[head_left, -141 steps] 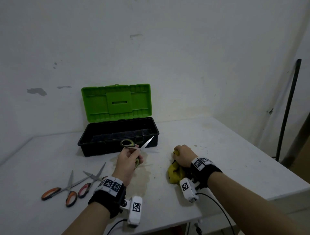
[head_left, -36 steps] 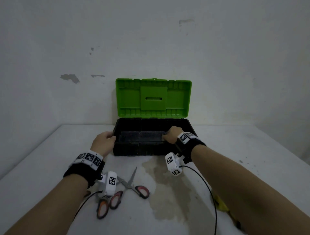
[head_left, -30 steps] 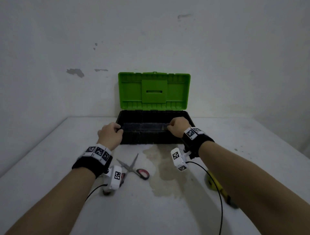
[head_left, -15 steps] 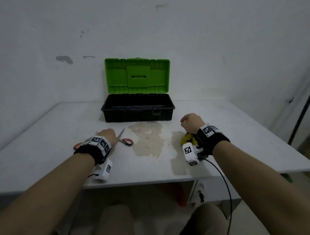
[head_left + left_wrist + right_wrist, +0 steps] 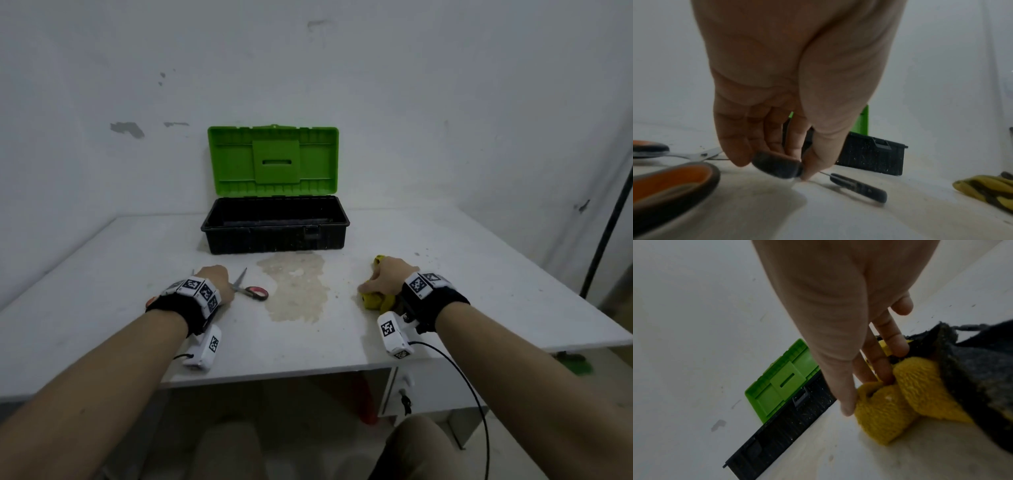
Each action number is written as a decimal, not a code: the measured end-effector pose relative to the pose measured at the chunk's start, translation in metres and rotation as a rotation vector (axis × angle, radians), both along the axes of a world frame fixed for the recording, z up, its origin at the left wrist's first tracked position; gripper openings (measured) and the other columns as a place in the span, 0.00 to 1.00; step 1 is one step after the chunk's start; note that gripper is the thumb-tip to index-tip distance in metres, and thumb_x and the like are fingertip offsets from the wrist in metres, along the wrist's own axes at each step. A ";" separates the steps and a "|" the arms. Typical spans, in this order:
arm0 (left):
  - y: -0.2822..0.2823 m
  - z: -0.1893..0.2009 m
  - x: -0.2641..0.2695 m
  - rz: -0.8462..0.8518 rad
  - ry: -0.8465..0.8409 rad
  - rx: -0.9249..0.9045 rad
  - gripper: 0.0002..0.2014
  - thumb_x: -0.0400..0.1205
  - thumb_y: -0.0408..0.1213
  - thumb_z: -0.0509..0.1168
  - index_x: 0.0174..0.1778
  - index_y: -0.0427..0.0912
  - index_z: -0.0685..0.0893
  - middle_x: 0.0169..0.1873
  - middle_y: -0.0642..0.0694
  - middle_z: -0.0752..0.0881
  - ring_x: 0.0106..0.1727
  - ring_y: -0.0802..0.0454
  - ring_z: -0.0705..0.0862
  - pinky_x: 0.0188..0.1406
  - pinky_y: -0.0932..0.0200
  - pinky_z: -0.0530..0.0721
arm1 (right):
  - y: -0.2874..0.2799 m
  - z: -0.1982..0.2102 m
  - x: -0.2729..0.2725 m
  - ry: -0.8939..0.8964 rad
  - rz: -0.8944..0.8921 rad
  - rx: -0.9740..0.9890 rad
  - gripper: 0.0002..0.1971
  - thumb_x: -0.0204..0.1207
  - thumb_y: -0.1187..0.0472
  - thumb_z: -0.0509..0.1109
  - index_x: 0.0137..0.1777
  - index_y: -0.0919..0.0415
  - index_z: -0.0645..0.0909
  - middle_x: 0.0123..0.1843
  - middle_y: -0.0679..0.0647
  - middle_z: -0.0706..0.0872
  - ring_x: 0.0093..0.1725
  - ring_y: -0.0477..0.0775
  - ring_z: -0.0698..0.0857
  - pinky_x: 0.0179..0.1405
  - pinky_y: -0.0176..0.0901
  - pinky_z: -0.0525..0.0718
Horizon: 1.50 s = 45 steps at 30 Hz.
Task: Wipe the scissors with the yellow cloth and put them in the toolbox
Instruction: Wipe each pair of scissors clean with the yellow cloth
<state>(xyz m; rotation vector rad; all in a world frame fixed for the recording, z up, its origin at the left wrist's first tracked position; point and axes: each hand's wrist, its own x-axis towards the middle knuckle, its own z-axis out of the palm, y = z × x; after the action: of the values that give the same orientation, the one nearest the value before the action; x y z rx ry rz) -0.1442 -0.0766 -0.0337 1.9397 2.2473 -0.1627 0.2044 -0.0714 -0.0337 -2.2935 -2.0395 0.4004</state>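
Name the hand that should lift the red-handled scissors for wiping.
Left. The left hand already pinches a handle of the red-handled scissors, while the right hand grips the yellow cloth.

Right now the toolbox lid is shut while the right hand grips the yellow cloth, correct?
Not quite: the toolbox lid stands open, upright behind the black base, as the head view shows. The right hand does grip the yellow cloth.

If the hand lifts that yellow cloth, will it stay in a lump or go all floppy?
Probably floppy: the yellow cloth lies bunched in soft folds under the right hand, whose fingers sink into it. It looks fuzzy, so it likely won't slip. It probably weighs little and should droop from wherever it is held.
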 end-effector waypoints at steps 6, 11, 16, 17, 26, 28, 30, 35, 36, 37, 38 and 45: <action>-0.005 0.022 0.010 0.148 -0.504 -0.019 0.08 0.86 0.33 0.63 0.44 0.31 0.81 0.35 0.34 0.86 0.33 0.43 0.87 0.33 0.53 0.86 | -0.001 0.003 -0.005 -0.015 -0.033 0.030 0.09 0.75 0.49 0.71 0.48 0.53 0.86 0.48 0.53 0.87 0.51 0.59 0.84 0.59 0.54 0.74; 0.000 0.042 0.024 0.228 -0.852 -0.008 0.13 0.85 0.26 0.55 0.35 0.34 0.77 0.26 0.41 0.79 0.22 0.50 0.73 0.18 0.66 0.70 | -0.003 0.031 0.008 0.163 -0.054 0.207 0.07 0.71 0.49 0.78 0.37 0.51 0.87 0.42 0.52 0.89 0.45 0.56 0.87 0.46 0.49 0.88; -0.008 0.044 0.053 0.068 -1.113 0.109 0.12 0.81 0.24 0.56 0.33 0.39 0.72 0.28 0.41 0.72 0.20 0.52 0.66 0.17 0.67 0.58 | -0.005 0.040 0.014 0.491 -0.012 0.371 0.08 0.76 0.49 0.73 0.45 0.54 0.87 0.45 0.51 0.89 0.45 0.52 0.85 0.47 0.49 0.85; -0.009 0.040 0.060 0.044 -1.164 0.117 0.11 0.82 0.25 0.57 0.33 0.40 0.73 0.28 0.41 0.73 0.19 0.53 0.66 0.17 0.67 0.58 | -0.006 0.039 0.012 0.553 -0.004 0.398 0.09 0.78 0.49 0.70 0.45 0.53 0.84 0.44 0.51 0.88 0.41 0.52 0.83 0.44 0.48 0.83; -0.007 -0.007 0.100 -0.114 -1.327 0.014 0.10 0.86 0.38 0.67 0.40 0.40 0.78 0.26 0.49 0.73 0.22 0.57 0.66 0.19 0.63 0.61 | -0.007 0.019 -0.005 0.808 0.038 0.519 0.13 0.88 0.50 0.52 0.52 0.59 0.71 0.39 0.50 0.75 0.38 0.50 0.74 0.39 0.45 0.73; -0.004 -0.011 0.102 -0.131 -1.329 0.006 0.10 0.85 0.41 0.69 0.41 0.40 0.80 0.26 0.50 0.73 0.22 0.57 0.66 0.20 0.63 0.61 | -0.009 0.016 -0.008 0.894 0.051 0.382 0.11 0.87 0.52 0.55 0.54 0.58 0.73 0.43 0.51 0.76 0.41 0.51 0.75 0.42 0.45 0.75; -0.002 -0.013 0.104 -0.154 -1.294 0.023 0.11 0.84 0.42 0.70 0.41 0.40 0.81 0.25 0.51 0.73 0.22 0.57 0.67 0.20 0.63 0.62 | -0.011 0.014 -0.008 0.965 0.092 0.250 0.07 0.85 0.57 0.58 0.56 0.56 0.76 0.49 0.54 0.82 0.46 0.52 0.80 0.49 0.51 0.82; 0.007 -0.014 0.110 -0.221 -1.158 0.079 0.12 0.83 0.45 0.71 0.38 0.41 0.85 0.23 0.52 0.74 0.22 0.57 0.68 0.19 0.64 0.64 | -0.017 0.010 -0.005 0.858 0.366 0.308 0.12 0.84 0.61 0.65 0.64 0.48 0.79 0.50 0.49 0.88 0.49 0.48 0.87 0.50 0.41 0.86; 0.008 -0.014 0.112 -0.224 -1.157 0.072 0.12 0.83 0.45 0.71 0.38 0.42 0.85 0.24 0.51 0.74 0.21 0.57 0.68 0.19 0.64 0.64 | -0.017 0.010 -0.007 0.807 0.402 0.366 0.12 0.83 0.60 0.67 0.64 0.47 0.78 0.47 0.49 0.88 0.46 0.49 0.87 0.47 0.41 0.85; 0.010 -0.015 0.115 -0.230 -1.161 0.065 0.11 0.83 0.44 0.71 0.38 0.42 0.85 0.25 0.51 0.74 0.21 0.57 0.68 0.19 0.64 0.64 | -0.017 0.011 -0.010 0.760 0.423 0.422 0.11 0.82 0.58 0.69 0.62 0.46 0.79 0.45 0.47 0.88 0.45 0.48 0.86 0.46 0.41 0.85; 0.010 -0.015 0.118 -0.240 -1.166 0.060 0.11 0.83 0.44 0.71 0.38 0.42 0.84 0.25 0.51 0.74 0.21 0.57 0.68 0.18 0.65 0.65 | -0.016 0.012 -0.013 0.717 0.437 0.469 0.10 0.81 0.57 0.70 0.60 0.47 0.80 0.45 0.45 0.88 0.45 0.45 0.86 0.46 0.38 0.85; 0.012 -0.017 0.129 -0.307 -1.164 0.114 0.12 0.83 0.46 0.71 0.36 0.46 0.87 0.24 0.53 0.75 0.24 0.55 0.69 0.25 0.62 0.68 | -0.015 0.000 -0.027 0.516 0.514 0.648 0.10 0.78 0.61 0.74 0.58 0.56 0.90 0.49 0.50 0.87 0.48 0.45 0.85 0.53 0.32 0.81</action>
<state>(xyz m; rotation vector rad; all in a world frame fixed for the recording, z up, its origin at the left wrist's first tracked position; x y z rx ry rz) -0.0148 -0.0651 -0.0506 1.6846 1.1998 0.8432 0.1769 -0.0862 -0.0340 -1.1545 -2.0390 0.2507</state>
